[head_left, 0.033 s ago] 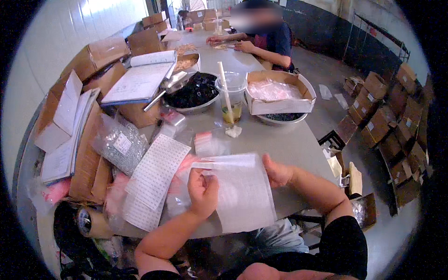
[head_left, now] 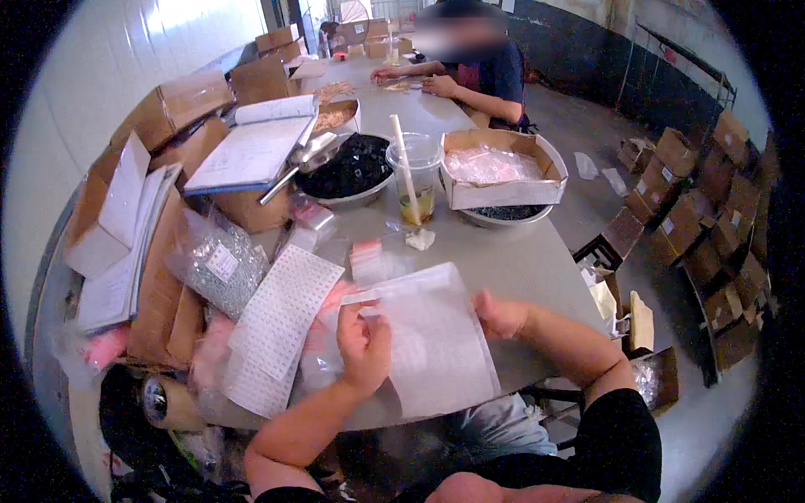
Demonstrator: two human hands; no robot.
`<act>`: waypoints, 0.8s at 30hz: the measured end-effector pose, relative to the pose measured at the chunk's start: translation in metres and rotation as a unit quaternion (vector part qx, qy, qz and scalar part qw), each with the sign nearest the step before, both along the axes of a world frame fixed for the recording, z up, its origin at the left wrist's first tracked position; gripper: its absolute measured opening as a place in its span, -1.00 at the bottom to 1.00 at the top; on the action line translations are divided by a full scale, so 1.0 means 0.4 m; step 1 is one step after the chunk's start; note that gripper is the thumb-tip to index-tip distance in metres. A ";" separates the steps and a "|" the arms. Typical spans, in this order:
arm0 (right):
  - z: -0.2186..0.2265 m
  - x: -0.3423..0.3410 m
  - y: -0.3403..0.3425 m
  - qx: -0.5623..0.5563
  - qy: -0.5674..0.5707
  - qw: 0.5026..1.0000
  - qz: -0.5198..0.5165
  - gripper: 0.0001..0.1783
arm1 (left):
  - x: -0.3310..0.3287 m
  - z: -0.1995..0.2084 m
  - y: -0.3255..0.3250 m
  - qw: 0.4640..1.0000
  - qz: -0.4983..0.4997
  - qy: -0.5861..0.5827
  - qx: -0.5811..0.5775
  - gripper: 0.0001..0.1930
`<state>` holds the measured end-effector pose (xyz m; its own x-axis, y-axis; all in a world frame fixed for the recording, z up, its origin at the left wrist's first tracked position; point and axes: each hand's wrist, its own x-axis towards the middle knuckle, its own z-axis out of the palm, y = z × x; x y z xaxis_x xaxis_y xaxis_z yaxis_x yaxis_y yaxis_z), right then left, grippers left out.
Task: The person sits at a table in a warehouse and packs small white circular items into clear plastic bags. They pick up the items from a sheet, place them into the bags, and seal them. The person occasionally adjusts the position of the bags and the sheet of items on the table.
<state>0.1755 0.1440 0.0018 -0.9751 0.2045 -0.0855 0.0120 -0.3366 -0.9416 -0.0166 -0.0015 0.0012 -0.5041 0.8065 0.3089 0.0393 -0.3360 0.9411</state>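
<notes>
In front of me is a white, translucent, rectangular bag, its lower edge hanging at the table's front edge. My left hand pinches its upper left edge between thumb and curled fingers. At the bag's right edge, my right hand is closed on the side, slightly blurred, with some fingers hidden. Just beyond the bag lie small clear zip bags with red tops. Left of my left hand are printed label sheets on top of pinkish plastic bags.
A plastic cup with a straw, a bowl of black parts and a white box of clear bags stand farther back. A bag of grey parts and a clipboard are left. Another person sits at the far right side.
The bag's top edge has risen toward the right and its sheet has tilted slightly. My right thumb has come down toward the bag's edge. My left hand stays almost in place.
</notes>
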 end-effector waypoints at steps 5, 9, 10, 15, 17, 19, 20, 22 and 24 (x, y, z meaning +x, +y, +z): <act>0.077 -0.009 -0.028 0.268 -0.069 0.954 -0.113 -0.43 | -0.021 -0.046 0.052 0.998 0.016 0.039 0.043 -0.63; 0.158 0.064 0.059 0.400 0.157 0.796 -0.427 -0.68 | -0.003 -0.013 0.016 0.987 0.047 0.139 0.064 -0.65; 0.218 0.132 0.055 0.487 0.106 0.708 -0.500 -0.68 | -0.006 -0.017 0.006 0.984 0.037 0.162 0.061 -0.66; 0.085 0.635 0.226 0.274 0.182 0.574 -0.750 -0.82 | 0.012 -0.036 0.029 0.948 0.036 0.306 0.078 -0.71; 0.026 0.807 0.228 0.297 -0.099 0.462 -0.830 -0.73 | 0.009 -0.062 0.034 0.957 0.039 0.282 0.058 -0.69; -0.050 0.887 0.232 0.370 -0.227 0.318 -0.843 -0.63 | 0.018 -0.030 0.030 0.963 0.042 0.262 0.048 -0.69; -0.115 0.922 0.244 0.404 -0.246 0.290 -0.832 -0.59 | 0.019 -0.017 0.027 0.966 0.015 0.251 0.059 -0.75; -0.256 0.932 0.256 0.473 -0.281 0.267 -0.791 -0.55 | -0.004 -0.024 0.027 0.960 0.015 0.271 0.066 -0.72; -0.408 0.925 0.271 0.559 -0.300 0.293 -0.715 -0.55 | -0.021 -0.017 0.045 0.956 0.014 0.284 0.071 -0.69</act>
<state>0.5457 0.2523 -0.1616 0.2988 0.5951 0.7460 0.8876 0.1139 -0.4464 -0.0248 0.0163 -0.0057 -0.2427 0.7248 0.6448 0.5416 -0.4502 0.7099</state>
